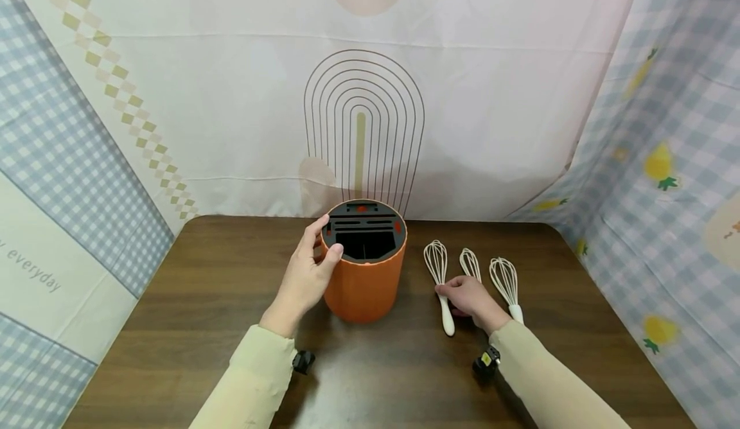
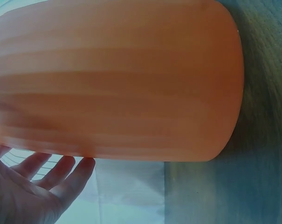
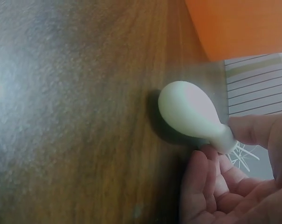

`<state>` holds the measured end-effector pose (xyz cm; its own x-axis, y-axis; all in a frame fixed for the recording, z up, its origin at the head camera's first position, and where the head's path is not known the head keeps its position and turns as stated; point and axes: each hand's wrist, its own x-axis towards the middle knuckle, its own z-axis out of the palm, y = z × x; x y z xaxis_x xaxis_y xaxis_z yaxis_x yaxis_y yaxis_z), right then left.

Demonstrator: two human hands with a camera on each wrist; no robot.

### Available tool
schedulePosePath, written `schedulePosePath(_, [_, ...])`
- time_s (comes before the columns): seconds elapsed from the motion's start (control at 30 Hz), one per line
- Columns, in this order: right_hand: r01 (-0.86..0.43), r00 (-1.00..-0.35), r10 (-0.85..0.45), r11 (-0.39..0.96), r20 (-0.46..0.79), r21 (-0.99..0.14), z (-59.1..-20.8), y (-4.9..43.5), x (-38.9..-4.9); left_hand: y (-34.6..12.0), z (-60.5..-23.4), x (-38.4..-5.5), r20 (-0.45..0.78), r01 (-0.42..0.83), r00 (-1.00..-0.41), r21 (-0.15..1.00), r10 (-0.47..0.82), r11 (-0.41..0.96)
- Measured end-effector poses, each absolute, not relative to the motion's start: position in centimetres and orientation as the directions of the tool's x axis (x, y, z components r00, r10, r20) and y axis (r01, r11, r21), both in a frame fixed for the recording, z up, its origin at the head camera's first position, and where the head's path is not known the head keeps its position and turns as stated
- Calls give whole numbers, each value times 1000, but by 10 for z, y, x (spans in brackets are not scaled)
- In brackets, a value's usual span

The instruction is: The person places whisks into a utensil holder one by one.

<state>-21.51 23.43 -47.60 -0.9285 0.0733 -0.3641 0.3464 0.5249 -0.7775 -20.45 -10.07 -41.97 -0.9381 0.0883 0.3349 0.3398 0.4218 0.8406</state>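
An orange utensil holder (image 1: 364, 294) with a dark slotted insert (image 1: 354, 223) in its top stands upright on the table. My left hand (image 1: 303, 281) is at its left side, thumb by the near rim and the other fingers spread along the side. In the left wrist view, fingertips (image 2: 87, 163) touch the ribbed wall. To the right of the holder, my right hand (image 1: 471, 297) pinches a white whisk (image 1: 448, 318) between thumb and fingers where the handle meets the wires. Its rounded handle end (image 3: 187, 107) is close over the wood.
Two more white whisks lie on the right, a middle whisk (image 1: 471, 263) partly hidden behind my right hand and a far right whisk (image 1: 505, 278) by my forearm. The brown table (image 1: 191, 326) meets a patterned cloth backdrop (image 1: 243, 127) behind the holder.
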Motion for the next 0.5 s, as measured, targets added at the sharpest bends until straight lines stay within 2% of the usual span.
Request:
schedulePosePath(0.33, [356, -923, 43, 478, -383, -803, -477, 241, -216, -104, -416, -203, 409, 418, -905, 801, 116, 429])
schedulePosePath(0.5, [336, -930, 18, 444, -367, -831, -476, 246, -216, -104, -416, -204, 402, 415, -907, 799, 126, 435])
